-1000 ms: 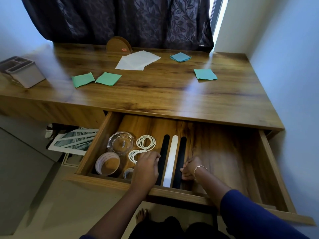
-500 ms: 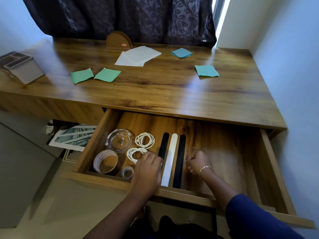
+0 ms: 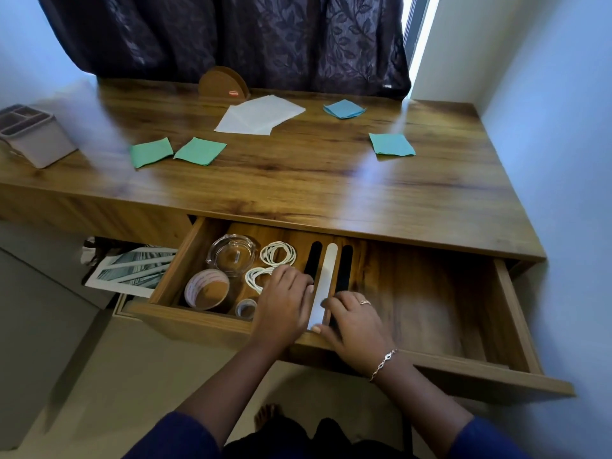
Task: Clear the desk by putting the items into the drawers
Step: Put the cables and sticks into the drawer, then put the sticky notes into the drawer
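Note:
The desk's drawer (image 3: 510, 313) stands pulled out. Inside it lie a white strip (image 3: 328, 270) between two black strips (image 3: 314, 256) (image 3: 345, 266). My left hand (image 3: 284, 303) rests with relaxed fingers on the near end of the left black strip. Covering the near end of the right black strip is my right hand (image 3: 354, 323), its fingertips and thumb touching the white strip. On the desk (image 3: 314, 180) lie two green papers (image 3: 151, 152) (image 3: 200, 151), white sheets (image 3: 260, 114), a blue paper (image 3: 344, 108) and a teal paper (image 3: 391, 144).
The drawer's left part holds a glass dish (image 3: 231, 255), white rings (image 3: 278, 253), a big tape roll (image 3: 207, 289) and a small one (image 3: 246, 308). A grey organiser (image 3: 33, 137) stands at the desk's left end, a wooden holder (image 3: 223, 82) at the back. Walls close in at right.
My right hand has slid left from beside the strips onto the right black strip and the white one. My left hand has stayed by the left black strip.

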The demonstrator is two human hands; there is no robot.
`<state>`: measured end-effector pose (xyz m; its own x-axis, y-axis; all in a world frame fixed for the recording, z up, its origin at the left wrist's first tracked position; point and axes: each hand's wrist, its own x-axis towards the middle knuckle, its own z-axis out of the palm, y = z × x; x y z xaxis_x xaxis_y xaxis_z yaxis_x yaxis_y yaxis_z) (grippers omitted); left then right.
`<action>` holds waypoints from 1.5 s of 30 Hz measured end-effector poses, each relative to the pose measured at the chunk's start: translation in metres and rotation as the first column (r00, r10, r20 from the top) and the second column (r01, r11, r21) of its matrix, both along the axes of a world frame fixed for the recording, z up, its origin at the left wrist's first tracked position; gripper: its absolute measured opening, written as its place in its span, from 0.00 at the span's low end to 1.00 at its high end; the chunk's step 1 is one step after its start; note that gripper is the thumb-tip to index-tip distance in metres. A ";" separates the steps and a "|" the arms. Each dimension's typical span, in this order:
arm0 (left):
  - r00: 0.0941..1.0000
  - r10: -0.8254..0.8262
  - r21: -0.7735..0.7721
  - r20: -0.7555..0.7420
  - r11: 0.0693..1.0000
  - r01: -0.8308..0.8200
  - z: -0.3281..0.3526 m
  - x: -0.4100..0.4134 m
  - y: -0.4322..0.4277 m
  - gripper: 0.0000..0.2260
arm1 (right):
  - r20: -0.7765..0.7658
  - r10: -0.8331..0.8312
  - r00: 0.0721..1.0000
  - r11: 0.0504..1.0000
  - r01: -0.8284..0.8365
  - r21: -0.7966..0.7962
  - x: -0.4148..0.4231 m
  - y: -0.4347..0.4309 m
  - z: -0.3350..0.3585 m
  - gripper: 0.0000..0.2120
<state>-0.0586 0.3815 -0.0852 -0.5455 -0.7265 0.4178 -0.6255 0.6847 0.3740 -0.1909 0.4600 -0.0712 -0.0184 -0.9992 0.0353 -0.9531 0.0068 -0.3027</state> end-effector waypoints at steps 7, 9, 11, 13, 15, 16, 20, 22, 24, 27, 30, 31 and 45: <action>0.981 -0.192 0.061 0.022 0.980 0.191 0.003 -0.008 -0.034 0.27 | -0.334 0.163 0.928 0.985 -0.172 0.005 -0.021 -0.031 -0.006 0.36; 0.980 -0.179 0.095 0.086 0.981 0.171 0.002 -0.003 -0.043 0.34 | -0.332 0.101 0.938 0.995 -0.098 0.027 -0.027 -0.046 -0.005 0.40; 0.955 -0.173 0.085 0.240 0.984 0.157 0.000 0.003 -0.054 0.40 | -0.332 0.055 0.942 0.998 -0.042 0.046 -0.032 -0.059 -0.003 0.46; 0.875 -0.124 0.017 0.468 0.991 0.132 0.002 0.004 -0.067 0.44 | -0.341 0.006 0.940 1.000 0.004 0.031 -0.039 -0.071 -0.003 0.52; 0.834 -0.057 -0.018 0.549 0.997 0.080 0.005 -0.003 -0.079 0.48 | -0.359 -0.013 0.933 1.000 0.013 -0.003 -0.046 -0.082 -0.003 0.54; 0.833 -0.036 -0.015 0.553 0.998 0.053 0.007 -0.008 -0.083 0.48 | -0.365 0.003 0.931 1.000 -0.008 -0.013 -0.050 -0.089 -0.003 0.53; 0.811 0.060 -0.017 0.581 0.998 -0.062 0.014 -0.032 -0.091 0.43 | -0.393 0.002 0.919 0.998 0.026 0.065 -0.059 -0.109 0.000 0.49; 0.797 0.098 -0.042 0.596 0.995 -0.092 0.016 -0.040 -0.096 0.39 | -0.426 -0.020 0.905 0.999 0.036 0.030 -0.059 -0.116 0.001 0.48; 0.819 0.128 -0.085 0.559 0.992 -0.098 0.018 -0.046 -0.101 0.35 | -0.454 -0.048 0.890 0.999 0.045 -0.018 -0.061 -0.126 -0.002 0.47; 0.870 0.155 -0.203 0.469 0.977 -0.064 0.016 -0.052 -0.111 0.25 | -0.465 -0.087 0.881 0.988 0.018 -0.151 -0.062 -0.137 -0.003 0.37; 0.899 0.159 -0.264 0.408 0.963 -0.051 0.016 -0.054 -0.119 0.27 | -0.475 -0.106 0.874 0.965 -0.024 -0.260 -0.063 -0.146 -0.003 0.28; 0.901 0.162 -0.268 0.401 0.962 -0.054 0.016 -0.054 -0.121 0.29 | -0.474 -0.111 0.874 0.958 -0.032 -0.284 -0.063 -0.148 -0.003 0.27; 0.839 0.050 -0.012 0.541 0.999 -0.052 0.042 -0.053 -0.129 0.28 | -0.334 -0.027 0.942 0.953 -0.077 -0.293 -0.080 -0.153 0.012 0.20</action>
<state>-0.1120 0.2521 -0.0436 -0.6462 -0.7604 0.0651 -0.7630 0.6456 -0.0325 -0.2712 0.3073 -0.0593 0.0710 -0.9410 0.3309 -0.9972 -0.0592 0.0455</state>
